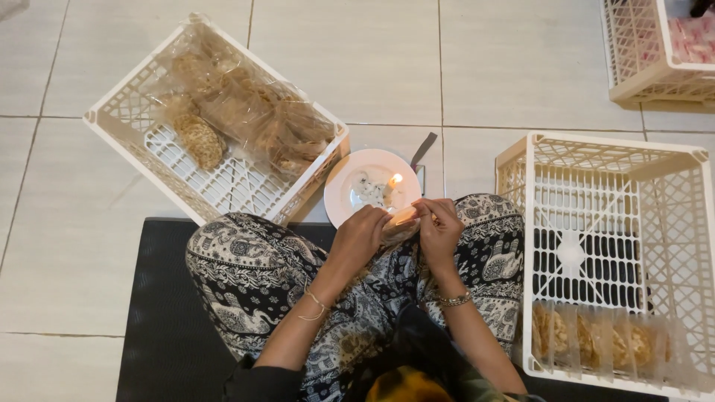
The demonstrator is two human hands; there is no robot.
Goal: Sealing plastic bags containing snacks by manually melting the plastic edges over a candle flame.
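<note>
Both hands meet over the lap: the left hand and right hand each have their grip closed on 1 small clear packet, held just beside a lit candle on a white plate. A crate of bagged snacks sits left; another crate sits right, packets lined inside.
</note>
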